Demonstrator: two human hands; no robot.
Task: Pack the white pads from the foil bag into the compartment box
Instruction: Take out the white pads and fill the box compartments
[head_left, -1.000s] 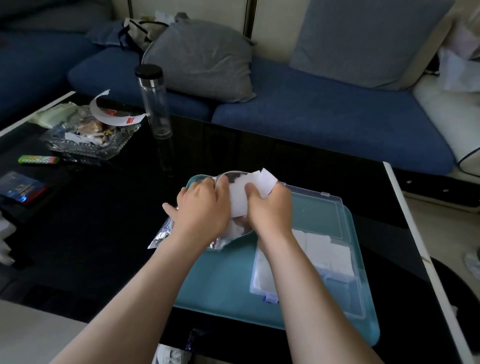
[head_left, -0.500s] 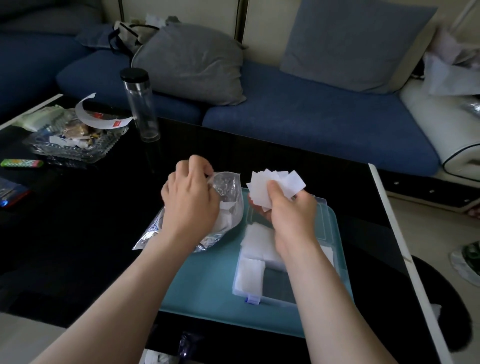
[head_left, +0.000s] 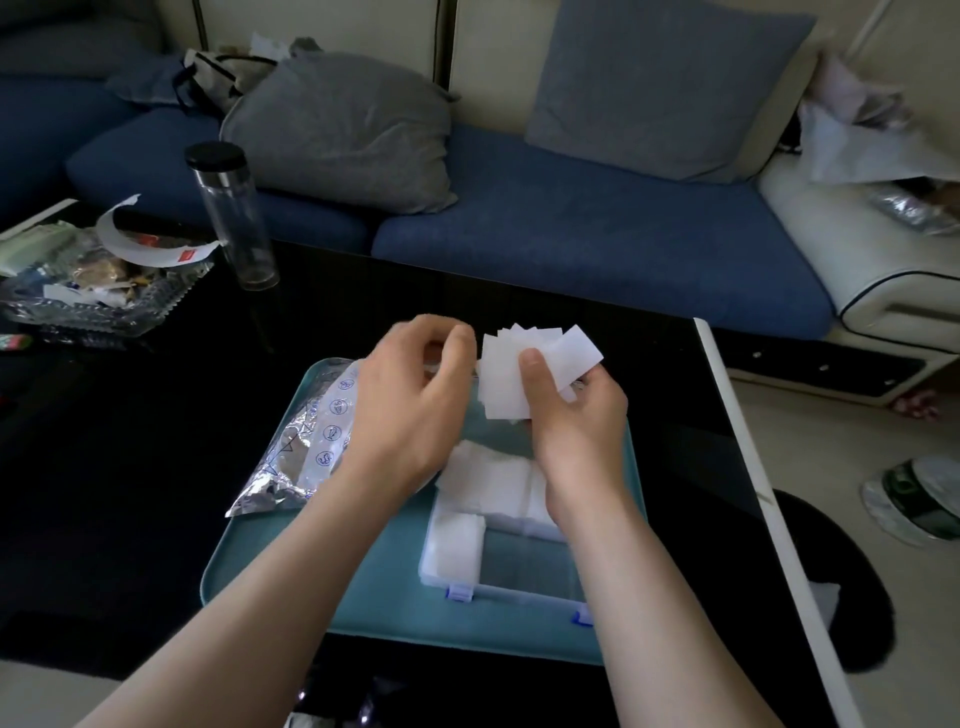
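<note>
Fig. View from head cam. R hand (head_left: 582, 415) pinches a fanned stack of thin white square pads (head_left: 511, 382), thumb on top, above the far end of the clear plastic compartment box w/ blue clasps (head_left: 519, 592). L hand (head_left: 415, 410), which gripped the crinkled silver foil bag (head_left: 306, 452) 0.5 s ago, is now off it and beside the stack. Its fingers are curled and blurred, so contact w/ the pads cannot be told. The bag lies slack on the teal tray (head_left: 249, 571). Some compartments already hold packed pads (head_left: 483, 478). Likely meaning: extraction done; next, square the stack and seat it in an open compartment.
</note>
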